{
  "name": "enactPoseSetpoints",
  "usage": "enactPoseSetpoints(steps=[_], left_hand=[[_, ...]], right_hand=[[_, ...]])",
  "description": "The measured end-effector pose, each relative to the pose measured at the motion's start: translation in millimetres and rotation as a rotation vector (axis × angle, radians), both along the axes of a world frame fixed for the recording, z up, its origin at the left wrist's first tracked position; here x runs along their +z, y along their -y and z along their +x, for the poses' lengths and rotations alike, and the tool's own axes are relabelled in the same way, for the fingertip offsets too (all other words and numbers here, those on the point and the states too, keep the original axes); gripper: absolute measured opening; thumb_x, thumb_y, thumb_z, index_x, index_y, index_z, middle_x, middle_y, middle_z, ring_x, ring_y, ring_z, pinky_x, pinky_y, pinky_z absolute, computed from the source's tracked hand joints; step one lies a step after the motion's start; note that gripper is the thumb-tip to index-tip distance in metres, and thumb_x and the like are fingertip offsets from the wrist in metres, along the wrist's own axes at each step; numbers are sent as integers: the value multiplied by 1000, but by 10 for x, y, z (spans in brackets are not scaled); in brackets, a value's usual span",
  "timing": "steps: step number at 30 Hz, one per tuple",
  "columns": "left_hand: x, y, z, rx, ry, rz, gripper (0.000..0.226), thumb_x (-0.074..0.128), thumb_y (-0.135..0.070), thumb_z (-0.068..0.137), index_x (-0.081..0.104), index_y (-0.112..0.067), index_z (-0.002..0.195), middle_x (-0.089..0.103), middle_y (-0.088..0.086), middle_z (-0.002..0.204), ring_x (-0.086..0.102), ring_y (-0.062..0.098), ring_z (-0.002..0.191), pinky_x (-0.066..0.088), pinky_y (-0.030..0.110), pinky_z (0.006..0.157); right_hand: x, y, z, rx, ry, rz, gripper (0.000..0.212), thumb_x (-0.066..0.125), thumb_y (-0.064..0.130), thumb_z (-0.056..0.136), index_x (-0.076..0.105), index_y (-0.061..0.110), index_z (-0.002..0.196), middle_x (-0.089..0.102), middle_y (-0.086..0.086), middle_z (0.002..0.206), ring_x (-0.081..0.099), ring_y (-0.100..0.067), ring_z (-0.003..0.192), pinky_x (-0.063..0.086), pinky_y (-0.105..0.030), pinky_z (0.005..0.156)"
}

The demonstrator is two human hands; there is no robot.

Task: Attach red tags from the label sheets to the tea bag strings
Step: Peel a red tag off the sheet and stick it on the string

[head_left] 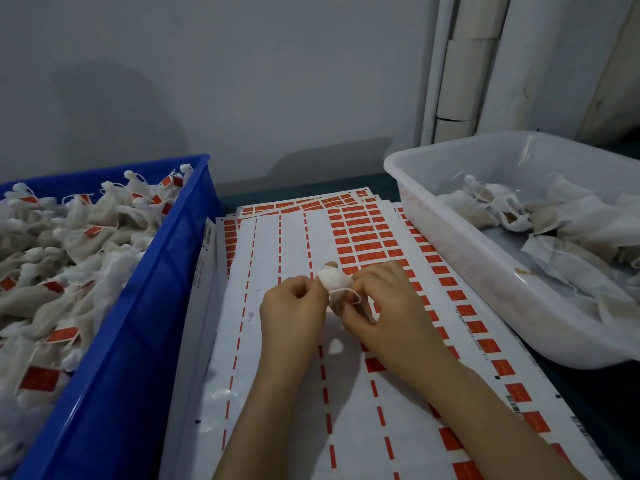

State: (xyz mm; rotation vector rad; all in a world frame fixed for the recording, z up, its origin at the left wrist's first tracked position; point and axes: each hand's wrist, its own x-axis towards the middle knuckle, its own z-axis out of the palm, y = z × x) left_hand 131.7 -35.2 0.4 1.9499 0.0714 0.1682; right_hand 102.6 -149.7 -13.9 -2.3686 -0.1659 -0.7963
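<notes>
At our left we see a blue crate (156, 278) heaped with tagged tea bags (52, 271), red tags (61, 335) showing on their strings. At our right stands a translucent white tub (467, 258), with a looser pile of plain tea bags (554, 223) across its bottom. Between the two lie overlapping label sheets (277, 393), the right columns full of red labels (363, 237), the middle columns bare white between red dashes. Above the sheets our left hand (294, 306) curls its fingers round a small white tea bag (334, 278), pinching its gathered top. Our right hand (384, 299), just beside it, pinches the bag's string (343, 290) between thumb and fingertips. Whether a tag sits in that pinch we cannot tell.
</notes>
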Motion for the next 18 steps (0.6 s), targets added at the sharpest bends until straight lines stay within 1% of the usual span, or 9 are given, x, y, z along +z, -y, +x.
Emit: enactPoseSetpoints(steps=[2,4,6,8,10,12,15,18], left_hand=[[-4,9,22,2,-80,-54,27,54,-22,93,58,-21,66,56,-5,65,51,11,60,33,7,46],[-5,17,34,4,-144,-101,19,55,-28,94,60,-22,77,58,-7,71,53,12,65,35,10,47],[-13,8,38,-5,-178,-153,14,57,-32,92,60,-23,81,59,-7,75,57,14,70,42,16,54],[-9,3,28,-17,-226,-205,13,60,-34,90,60,-22,86,62,-3,80,61,18,76,49,23,61],[6,-4,14,-10,-249,-237,14,62,-35,88,62,-21,88,64,-2,83,63,19,77,48,23,59],[29,-21,6,-5,-255,-329,14,64,-36,86,66,-22,88,65,-5,82,63,18,78,46,23,55],[91,-20,-25,-88,-272,-511,13,63,-33,85,69,-23,92,67,-8,93,63,17,88,50,28,65],[105,-6,-49,-128,-210,-505,23,60,-31,87,71,-19,103,68,-6,106,61,18,100,52,33,82]], right_hand=[[-20,-9,15,-26,34,-35,11,67,20,76,63,11,80,64,-4,84,44,-8,78,29,-9,76],[-42,-18,21,-35,48,-72,13,66,23,76,63,12,82,64,-2,85,44,-7,81,30,-11,77],[-53,-19,23,-50,65,-111,14,67,24,76,63,12,83,64,-2,85,48,-9,79,34,-14,77],[-50,-7,20,-67,84,-133,15,67,25,75,64,12,83,65,-2,84,56,-14,77,38,-18,76],[-44,3,10,-69,95,-141,16,64,27,75,65,13,83,66,-1,84,59,-15,77,38,-18,76],[-45,-4,-6,-37,85,-143,14,62,27,76,66,15,82,66,0,85,59,-14,78,36,-15,79],[-46,-31,-24,41,39,-104,14,59,29,80,66,17,83,66,3,90,57,-12,84,34,-13,83],[-31,-39,-33,78,28,-40,14,58,29,82,65,18,86,65,3,94,53,-8,88,34,-11,84]])
